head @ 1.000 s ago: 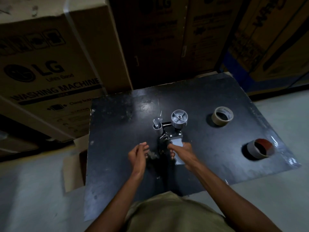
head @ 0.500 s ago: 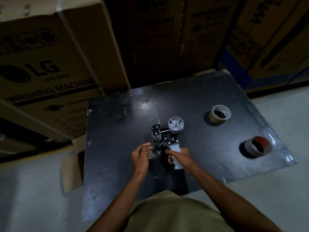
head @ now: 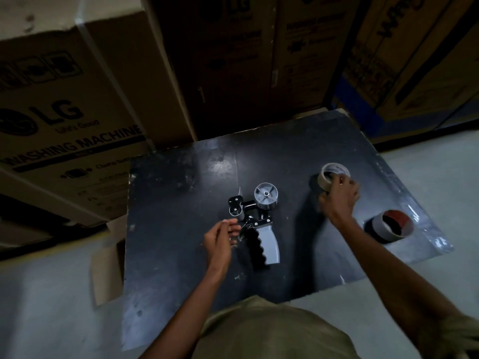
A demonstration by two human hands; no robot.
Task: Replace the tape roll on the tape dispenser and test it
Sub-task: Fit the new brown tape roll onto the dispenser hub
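- On the far right part of the black board (head: 181,255), the right hand (head: 339,195) is reaching out and closing over the tan tape roll (head: 333,172); fingers are curling around the roll's near and right side, thumb at its left wall. The roll is sitting flat on the board, hole facing up, partly covered by the fingers.
- Whether the roll is lifting off the surface: cannot tell, the hand is slightly blurred.
- Left hand (head: 220,237) is hovering just left of the tape dispenser (head: 259,221), fingers loosely bent with tips pointing toward the dispenser's black bracket. It is gripping nothing visible; contact with the dispenser cannot be confirmed.
- Dispenser is lying on its side at mid-board, between the two hands. Its grey handle (head: 269,244) with wavy black grip is pointing toward the person; its grey spool hub (head: 266,195) is pointing up and is carrying no roll. A small black roller (head: 236,206) is sitting to the hub's left.
- Dispenser is well apart from the right hand, near the left hand.
- A second roll with a red-brown inner core (head: 391,226) is resting near the board's right edge, closer to the person than the tan roll, just right of the right forearm.
- Cardboard boxes (head: 64,107) printed "LG" and "WASHING MACHINE" are standing behind the board.
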